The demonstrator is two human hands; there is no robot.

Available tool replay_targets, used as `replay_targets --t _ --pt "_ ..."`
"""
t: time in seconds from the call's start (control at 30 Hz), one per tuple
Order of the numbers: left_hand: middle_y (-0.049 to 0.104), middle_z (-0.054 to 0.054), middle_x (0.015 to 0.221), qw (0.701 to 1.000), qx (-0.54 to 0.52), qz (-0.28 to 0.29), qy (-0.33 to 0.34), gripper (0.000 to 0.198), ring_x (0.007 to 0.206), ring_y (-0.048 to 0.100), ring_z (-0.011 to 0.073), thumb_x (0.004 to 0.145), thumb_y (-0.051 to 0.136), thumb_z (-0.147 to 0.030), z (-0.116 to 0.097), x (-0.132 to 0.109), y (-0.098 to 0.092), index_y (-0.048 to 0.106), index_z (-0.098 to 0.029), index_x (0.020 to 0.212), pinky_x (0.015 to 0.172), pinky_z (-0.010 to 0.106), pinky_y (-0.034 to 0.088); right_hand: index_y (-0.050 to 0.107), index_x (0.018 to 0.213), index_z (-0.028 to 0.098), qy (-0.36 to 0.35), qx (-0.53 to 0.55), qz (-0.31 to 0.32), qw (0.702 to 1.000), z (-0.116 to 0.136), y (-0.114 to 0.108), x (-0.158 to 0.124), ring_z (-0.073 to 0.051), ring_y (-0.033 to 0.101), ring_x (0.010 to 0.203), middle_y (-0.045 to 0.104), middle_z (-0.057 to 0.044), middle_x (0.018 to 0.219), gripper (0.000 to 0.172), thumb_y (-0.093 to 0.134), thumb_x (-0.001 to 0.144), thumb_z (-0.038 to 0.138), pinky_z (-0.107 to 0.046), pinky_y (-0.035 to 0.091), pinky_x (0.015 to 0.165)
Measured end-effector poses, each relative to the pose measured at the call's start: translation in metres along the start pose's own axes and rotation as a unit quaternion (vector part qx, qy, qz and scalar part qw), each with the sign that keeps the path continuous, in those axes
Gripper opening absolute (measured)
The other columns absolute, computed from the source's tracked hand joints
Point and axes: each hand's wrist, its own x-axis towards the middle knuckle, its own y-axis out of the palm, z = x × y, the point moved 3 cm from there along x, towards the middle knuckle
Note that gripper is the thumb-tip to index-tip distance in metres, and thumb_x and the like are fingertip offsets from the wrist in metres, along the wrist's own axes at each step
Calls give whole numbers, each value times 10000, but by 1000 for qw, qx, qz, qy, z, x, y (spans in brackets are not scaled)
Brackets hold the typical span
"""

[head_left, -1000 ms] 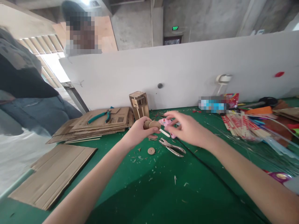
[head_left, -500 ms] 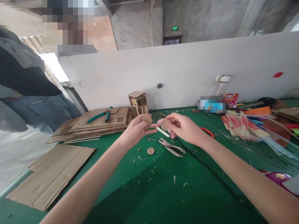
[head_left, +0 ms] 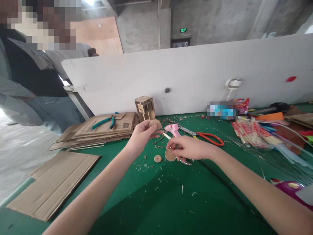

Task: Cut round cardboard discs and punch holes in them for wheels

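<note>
Your left hand (head_left: 140, 134) grips a round cardboard disc (head_left: 156, 124) between thumb and fingers, holding it up in front of the small cardboard box (head_left: 146, 110); your right hand (head_left: 192, 147) pinches a second cardboard piece (head_left: 170, 155), round as well, its flat face turned towards you; whether that piece touches the green table (head_left: 137, 202) you cannot tell from this view. The two hands are apart; a smaller disc (head_left: 157, 158) with a hole in its middle lies flat on the table, just left of the piece in your right hand.

Under your right hand a metal tool (head_left: 187, 162) is mostly hidden, with only its handle ends showing; beyond the hand lie a pink glue gun (head_left: 173, 129) and a pair of scissors (head_left: 211, 138) with orange handles; a pale stick (head_left: 166, 135) lies between your hands, partly covered by the right one; scraps are scattered around.

To your left is a stack of cardboard (head_left: 122, 127) with teal pliers (head_left: 104, 123) on top; a loose cardboard sheet (head_left: 58, 182) lies nearer to you; to your right are red and white packets (head_left: 249, 132) and a purple thing (head_left: 290, 189) at the edge of view; past the white board (head_left: 122, 85), at the left, people stand, one in a dark top (head_left: 36, 73).
</note>
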Motion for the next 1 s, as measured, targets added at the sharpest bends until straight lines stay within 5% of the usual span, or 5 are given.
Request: replay_targets --t 0.23,0.37,0.47,0.6,1.0 --pt "689 94 975 996 -51 -60 -36 99 892 684 186 870 536 -246 2 2 0 523 -153 902 715 281 496 541 1145 215 41 -112 40 992 -18 16 6 -130 634 600 660 -62 981 297 478 865 293 -238 455 508" --pt "668 58 890 997 -8 -60 -44 135 803 656 166 858 520 -298 5 3 -4 539 -165 851 656 266 487 543 1201 211 30 -161 8 986 -12 12 3 -173 636 756 649 -84 1069 370 495 842 291 -254 435 574" --pt "621 29 777 985 172 -22 -19 185 691 582 141 820 548 -337 9 6 -10 609 -163 829 562 232 440 579 1126 200 1 -194 -20 981 -2 9 0 -193 608 797 654 -80 1033 322 489 847 334 -264 409 587" --pt "650 38 803 923 374 95 -14 261 624 573 153 813 511 -324 23 9 -15 653 -180 978 547 267 457 592 1098 203 9 -211 -13 977 10 7 -6 -170 585 711 652 -75 1025 318 500 845 373 -263 375 542" --pt "666 38 788 856 489 165 -8 145 639 587 183 745 549 -312 40 4 -16 627 -200 791 557 268 423 596 903 205 15 -262 24 965 24 4 -20 -150 540 608 627 -51 848 286 488 848 464 -265 315 499"
